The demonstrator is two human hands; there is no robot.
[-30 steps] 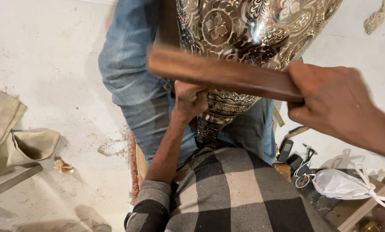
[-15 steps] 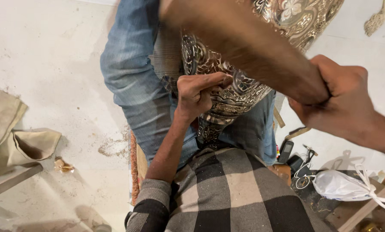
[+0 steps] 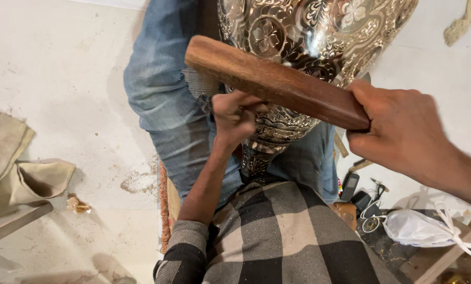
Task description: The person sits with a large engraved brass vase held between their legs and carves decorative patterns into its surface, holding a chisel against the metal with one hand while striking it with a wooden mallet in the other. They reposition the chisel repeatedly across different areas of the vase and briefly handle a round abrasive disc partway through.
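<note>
1. A person seated on the floor works on a large engraved silver-coloured metal vase [image 3: 319, 47], which rests on the lap between denim-clad legs [image 3: 161, 105], its narrow foot toward the checked shirt [image 3: 282, 236].
2. The right hand [image 3: 403, 131] is clenched around one end of a flat brown wooden bat [image 3: 275, 81]. Half a second ago the bat was a steep blur across the vase; it now lies lower and sharper, its far end over the vase's left flank, much as it did a second ago.
3. The left hand [image 3: 235, 113] is curled into a fist against the vase's lower body, as before (what it grips, if anything, cannot be made out).
4. The vase's top runs out of frame, and the bat covers part of its ornament.
5. At right, small dark gadgets [image 3: 353, 192] and a white plastic bag [image 3: 422, 229] lie in clutter hard to read; at left, folded tan cloth [image 3: 19, 173] lies on the pale floor [image 3: 62, 68].
</note>
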